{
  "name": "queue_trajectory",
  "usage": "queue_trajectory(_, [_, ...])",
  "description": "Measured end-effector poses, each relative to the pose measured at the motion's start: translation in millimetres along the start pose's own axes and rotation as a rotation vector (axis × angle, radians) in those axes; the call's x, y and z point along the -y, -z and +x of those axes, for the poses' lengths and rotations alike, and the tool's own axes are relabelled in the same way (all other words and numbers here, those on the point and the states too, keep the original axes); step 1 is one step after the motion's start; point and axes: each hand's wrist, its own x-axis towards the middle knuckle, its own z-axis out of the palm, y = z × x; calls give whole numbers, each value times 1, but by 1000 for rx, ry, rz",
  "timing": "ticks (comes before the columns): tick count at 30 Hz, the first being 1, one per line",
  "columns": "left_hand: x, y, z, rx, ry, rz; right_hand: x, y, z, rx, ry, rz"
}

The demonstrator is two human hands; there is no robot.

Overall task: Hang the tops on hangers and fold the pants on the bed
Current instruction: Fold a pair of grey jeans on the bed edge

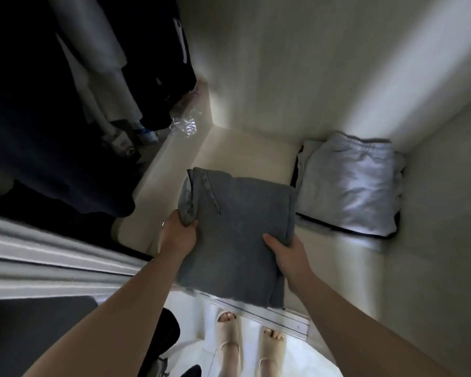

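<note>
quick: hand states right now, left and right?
Left hand: grips the left edge of the folded grey pants.
Right hand: grips the right edge of the same pants.

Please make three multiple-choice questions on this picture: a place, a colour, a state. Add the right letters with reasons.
1. Where is the light grey folded garment, seen from the blue-grey pants? A) left B) right C) underneath
2. The sandals are: A) beige B) red C) black
3. The blue-grey pants are: A) hanging B) spread flat C) folded
Answers: 1 B, it lies past their right edge. 2 A, both are beige. 3 C, the left hand and right hand grip a folded bundle.
</note>
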Motion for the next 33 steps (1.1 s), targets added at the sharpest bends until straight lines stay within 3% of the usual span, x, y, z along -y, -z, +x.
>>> queue_trajectory(4, [6,-15,32,-42,-7,24,-12,-12,36,-101,-4,-187])
queue_trajectory(8, [18,-25,30,-44,-46,197,-23,-7,36,-76,-64,-410])
queue_trajectory(12, [36,-31,-5,-24,-330,511,-34,-8,8,-68,208,-936])
queue_trajectory(15, [57,-31,-25,86,-497,596,-47,-17,-12,84,425,-1233])
queue_trajectory(18, [77,-32,-37,151,-574,724,-63,-24,-19,245,466,-1455])
queue_trajectory(24, [81,-40,-26,184,-548,864,-73,-36,-15,154,455,-1512])
queue_trajectory(27, [73,-46,-17,187,-553,857,-74,-37,-5,71,499,-1494])
queue_trajectory(33, [38,-60,25,146,-625,813,-59,-33,45,67,473,-1490])
